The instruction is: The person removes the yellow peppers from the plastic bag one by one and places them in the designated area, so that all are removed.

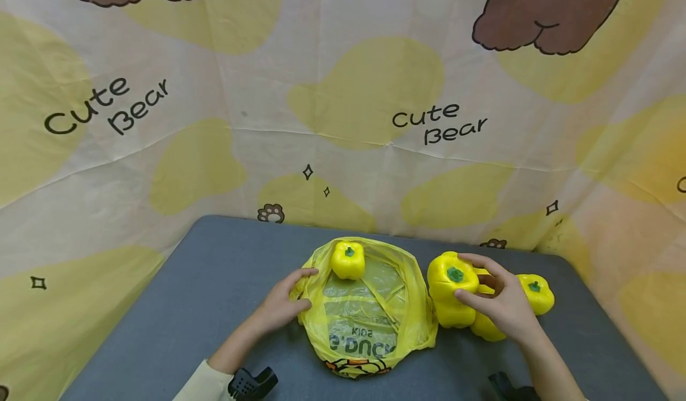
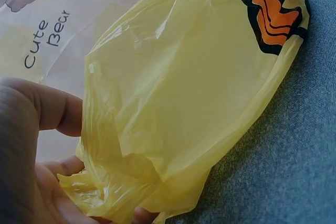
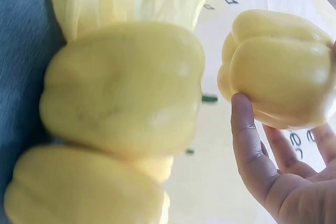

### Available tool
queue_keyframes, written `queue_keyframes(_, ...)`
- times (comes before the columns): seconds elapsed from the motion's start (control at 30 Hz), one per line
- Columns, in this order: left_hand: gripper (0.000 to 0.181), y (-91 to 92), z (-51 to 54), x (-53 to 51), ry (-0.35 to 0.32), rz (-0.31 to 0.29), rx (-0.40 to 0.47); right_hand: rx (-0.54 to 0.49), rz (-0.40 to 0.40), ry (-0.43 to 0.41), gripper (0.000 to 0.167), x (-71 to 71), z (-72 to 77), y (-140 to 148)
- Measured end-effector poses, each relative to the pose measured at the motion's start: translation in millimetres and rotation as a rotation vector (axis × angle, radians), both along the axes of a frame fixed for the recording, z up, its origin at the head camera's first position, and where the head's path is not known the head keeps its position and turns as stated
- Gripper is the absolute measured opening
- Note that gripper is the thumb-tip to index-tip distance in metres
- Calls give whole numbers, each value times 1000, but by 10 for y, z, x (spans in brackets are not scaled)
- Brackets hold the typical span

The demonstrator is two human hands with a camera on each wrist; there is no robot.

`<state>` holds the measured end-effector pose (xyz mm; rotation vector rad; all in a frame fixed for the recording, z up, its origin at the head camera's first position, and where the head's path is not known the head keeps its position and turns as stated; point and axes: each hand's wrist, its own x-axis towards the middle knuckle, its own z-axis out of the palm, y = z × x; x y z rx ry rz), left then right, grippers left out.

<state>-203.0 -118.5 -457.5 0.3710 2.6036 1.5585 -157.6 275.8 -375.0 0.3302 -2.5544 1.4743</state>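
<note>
A yellow plastic bag [image 1: 364, 305] with dark printed lettering stands with its mouth spread wide. Inside it, near the far rim, sits one yellow bell pepper [image 1: 348, 260]. My left hand [image 1: 281, 301] grips the bag's left edge; in the left wrist view the crumpled plastic [image 2: 121, 177] lies between thumb and fingers. To the right of the bag, my right hand [image 1: 509, 307] holds a yellow bell pepper [image 1: 443, 273] between thumb and fingers. The right wrist view shows this held pepper [image 3: 283, 72] raised off the table, apart from the others.
More yellow bell peppers lie right of the bag: one below the held pepper [image 1: 454, 316], one partly behind my hand [image 1: 486, 329], and one farther right [image 1: 538, 294]. The grey table [image 1: 230, 270] meets a printed cloth backdrop [image 1: 364, 103] at its far edge.
</note>
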Motion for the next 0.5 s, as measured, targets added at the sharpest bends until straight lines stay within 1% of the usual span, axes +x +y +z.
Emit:
queue_keyframes(0.2,61,-4,7,5,1,-3,4,31,-72,-7,57,124,36,182)
queue_keyframes(0.37,61,-6,22,11,7,-11,1,85,-154,30,58,226,45,353)
queue_keyframes(0.5,61,-8,22,6,13,-18,2,124,-215,36,59,300,30,495)
